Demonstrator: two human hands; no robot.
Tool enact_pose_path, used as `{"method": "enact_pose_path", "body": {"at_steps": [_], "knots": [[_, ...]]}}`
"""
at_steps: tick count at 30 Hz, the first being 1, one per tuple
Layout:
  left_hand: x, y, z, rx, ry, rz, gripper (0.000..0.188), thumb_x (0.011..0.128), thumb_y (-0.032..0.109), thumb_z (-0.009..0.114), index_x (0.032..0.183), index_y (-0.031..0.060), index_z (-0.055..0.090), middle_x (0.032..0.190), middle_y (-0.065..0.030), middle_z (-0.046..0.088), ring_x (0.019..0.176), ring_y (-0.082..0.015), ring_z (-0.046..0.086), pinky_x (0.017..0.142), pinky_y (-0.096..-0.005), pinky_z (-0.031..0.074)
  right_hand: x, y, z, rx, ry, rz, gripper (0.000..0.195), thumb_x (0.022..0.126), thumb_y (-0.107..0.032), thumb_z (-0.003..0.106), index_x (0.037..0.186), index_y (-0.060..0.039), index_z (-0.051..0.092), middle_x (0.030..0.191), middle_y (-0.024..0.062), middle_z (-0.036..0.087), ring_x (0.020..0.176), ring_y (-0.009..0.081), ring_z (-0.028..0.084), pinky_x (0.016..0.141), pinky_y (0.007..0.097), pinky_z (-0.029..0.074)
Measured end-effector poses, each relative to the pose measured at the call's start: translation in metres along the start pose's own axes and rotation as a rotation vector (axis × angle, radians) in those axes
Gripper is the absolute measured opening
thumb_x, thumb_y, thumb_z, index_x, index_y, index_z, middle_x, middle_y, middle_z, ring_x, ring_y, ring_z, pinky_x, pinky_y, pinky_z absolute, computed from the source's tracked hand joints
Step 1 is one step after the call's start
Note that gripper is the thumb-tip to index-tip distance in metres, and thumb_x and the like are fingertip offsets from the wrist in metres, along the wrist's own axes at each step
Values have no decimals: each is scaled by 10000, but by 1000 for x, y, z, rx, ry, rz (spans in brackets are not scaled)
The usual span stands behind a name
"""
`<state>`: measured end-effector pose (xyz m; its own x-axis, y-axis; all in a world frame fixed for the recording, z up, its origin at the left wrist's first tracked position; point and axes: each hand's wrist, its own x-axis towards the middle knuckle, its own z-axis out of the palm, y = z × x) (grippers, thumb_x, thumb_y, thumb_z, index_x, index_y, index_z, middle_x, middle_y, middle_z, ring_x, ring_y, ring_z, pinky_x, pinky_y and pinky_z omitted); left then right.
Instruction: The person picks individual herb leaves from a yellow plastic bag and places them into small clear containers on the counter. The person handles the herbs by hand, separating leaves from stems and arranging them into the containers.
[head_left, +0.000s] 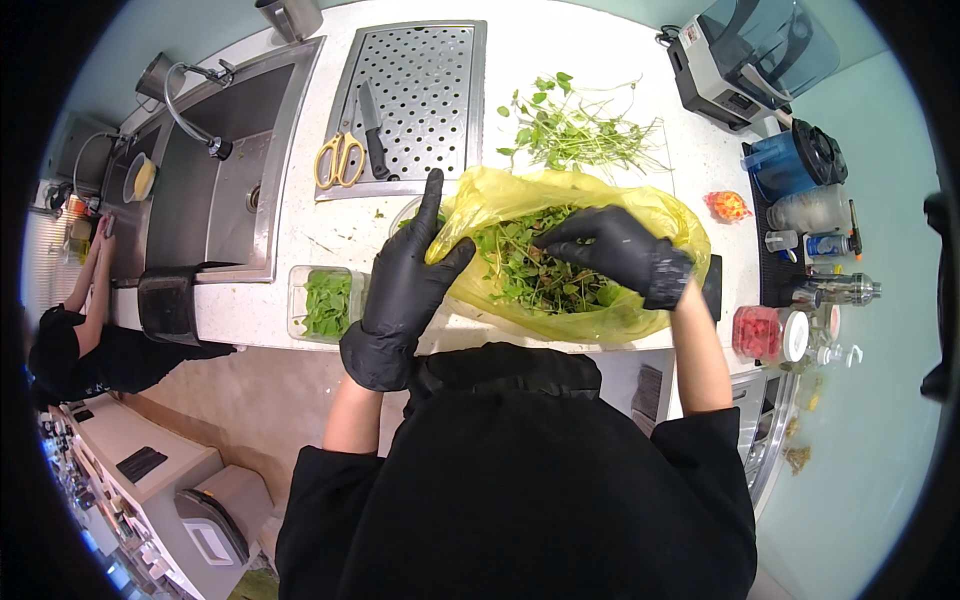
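My left hand (409, 277), in a black glove, has its thumb and index finger spread wide at the left side of a yellow plastic bag (480, 193). The bag's rim lies in the gap between them. Loose leafy green herbs (547, 277) fill the bag, some of them dark and wilted. My right hand (611, 251), also gloved in black, reaches into the bag with bent fingers among the leaves. Whether its fingertips grip any stems is hidden. A clear container of picked leaves (328, 304) stands left of my left hand. Behind that hand, another clear container (405, 217) is partly covered.
Bare stems (600, 139) lie spread beyond the bag. Yellow-handled scissors (340, 160) and a knife (371, 127) rest on a perforated metal tray (457, 97). A sink (225, 180) is at left, with another person (97, 330) beyond. Jugs (787, 161) and jars line the right.
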<state>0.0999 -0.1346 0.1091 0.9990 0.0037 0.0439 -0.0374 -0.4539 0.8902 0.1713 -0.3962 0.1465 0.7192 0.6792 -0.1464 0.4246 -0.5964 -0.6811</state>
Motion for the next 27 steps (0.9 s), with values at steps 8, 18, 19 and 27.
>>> {"method": "enact_pose_path", "body": {"at_steps": [8, 18, 19, 27], "knots": [[1, 4, -1, -35, 12, 73, 747, 894, 175, 723, 1546, 213, 361, 966, -182, 674, 899, -287, 674, 815, -391, 508, 52, 62, 107, -322, 360, 61, 242, 842, -286, 719, 812, -47, 731, 777, 179, 687, 711, 344, 659, 696, 440, 519], [-4, -2, -5, 14, 44, 35, 755, 882, 136, 719, 1544, 205, 362, 1001, -168, 683, 897, -311, 677, 804, -397, 520, 24, 51, 112, -24, 385, 206, 169, 796, -205, 724, 886, -62, 732, 847, 180, 706, 719, 309, 677, 718, 403, 545], [-3, -2, -5, 56, 48, 28, 768, 869, 122, 722, 1543, 208, 365, 1036, -168, 678, 926, -311, 672, 822, -397, 516, 15, 48, 106, 97, 401, 231, 184, 802, -198, 730, 919, -56, 727, 840, 171, 706, 717, 272, 676, 715, 377, 543], [12, 14, 1, 319, 128, 469, 756, 744, 28, 729, 1441, 252, 538, 1381, -166, 562, 1335, -377, 456, 1084, -455, 391, -43, 16, 63, 647, 574, 263, 156, 901, -54, 713, 1045, 4, 699, 955, 47, 702, 846, 104, 621, 794, 272, 507]]}}
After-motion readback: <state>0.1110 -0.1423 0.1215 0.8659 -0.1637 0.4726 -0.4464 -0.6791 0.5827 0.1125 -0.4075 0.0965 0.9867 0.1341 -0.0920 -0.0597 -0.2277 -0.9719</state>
